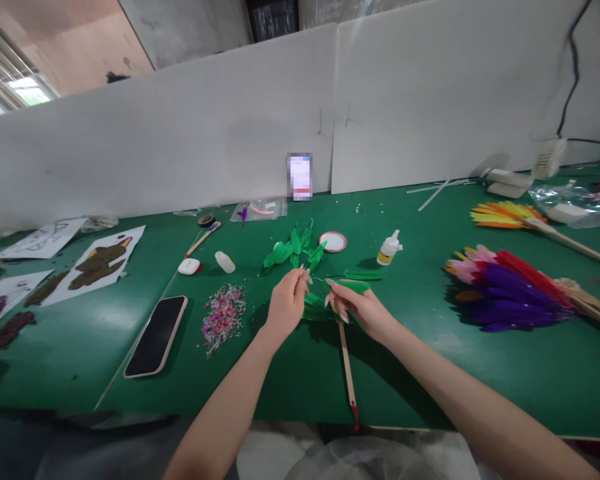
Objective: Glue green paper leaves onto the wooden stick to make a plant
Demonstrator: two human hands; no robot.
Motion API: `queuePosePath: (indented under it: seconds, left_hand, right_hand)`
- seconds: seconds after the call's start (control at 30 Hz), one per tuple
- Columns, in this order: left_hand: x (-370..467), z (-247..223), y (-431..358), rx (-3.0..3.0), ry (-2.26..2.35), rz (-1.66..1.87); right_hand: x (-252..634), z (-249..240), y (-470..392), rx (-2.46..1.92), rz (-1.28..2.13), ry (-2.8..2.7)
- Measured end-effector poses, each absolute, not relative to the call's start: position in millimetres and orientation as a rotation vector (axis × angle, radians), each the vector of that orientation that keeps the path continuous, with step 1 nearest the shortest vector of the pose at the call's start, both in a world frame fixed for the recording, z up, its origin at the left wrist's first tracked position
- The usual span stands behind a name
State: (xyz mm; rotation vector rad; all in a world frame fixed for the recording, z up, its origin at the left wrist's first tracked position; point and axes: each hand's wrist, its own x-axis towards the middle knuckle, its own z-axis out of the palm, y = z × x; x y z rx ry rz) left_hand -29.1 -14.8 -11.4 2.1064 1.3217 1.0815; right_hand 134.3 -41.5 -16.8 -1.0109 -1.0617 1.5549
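My left hand (pixel 291 293) is closed in a pinch above the green table. From its fingertips a thin green strand, like a feather's quill, runs toward my right hand (pixel 357 305). That hand is pinched too, and a green feather (pixel 355 285) shows just behind its fingers. Under both hands lies a fan of green feathers (pixel 316 308), partly covered by them. Its wooden handle (pixel 347 363) points toward me and ends in a red cord. Beyond my left hand is a pile of loose green feathers (pixel 295 248). Another green feather (pixel 363 274) lies flat past my right hand.
A white dropper bottle (pixel 389 248), a round white dish (pixel 333 241) and a small white bottle (pixel 225 262) stand nearby. At left are colourful beads (pixel 223 317) and a phone (pixel 157 336). Feather fans (pixel 510 293) lie at right. A white partition (pixel 205 127) borders the back.
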Motion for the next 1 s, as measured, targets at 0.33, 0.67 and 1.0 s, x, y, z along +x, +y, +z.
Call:
queuePosePath:
  seconds: [0.33, 0.67, 1.0]
  left_hand:
    - [-27.1, -12.8, -14.2, 2.038, 1.343, 1.132]
    - [-22.8, -7.1, -16.0, 1.642, 1.197, 1.093]
    - [-19.1, 1.8, -17.2, 1.261, 1.117, 1.124]
  right_hand:
    - [134.3, -15.3, -41.7, -1.023, 1.561, -1.041]
    - [134.5, -16.5, -41.0, -1.045, 1.551, -1.094]
    - [131.9, -14.2, -46.2, -1.094, 1.2, -1.447]
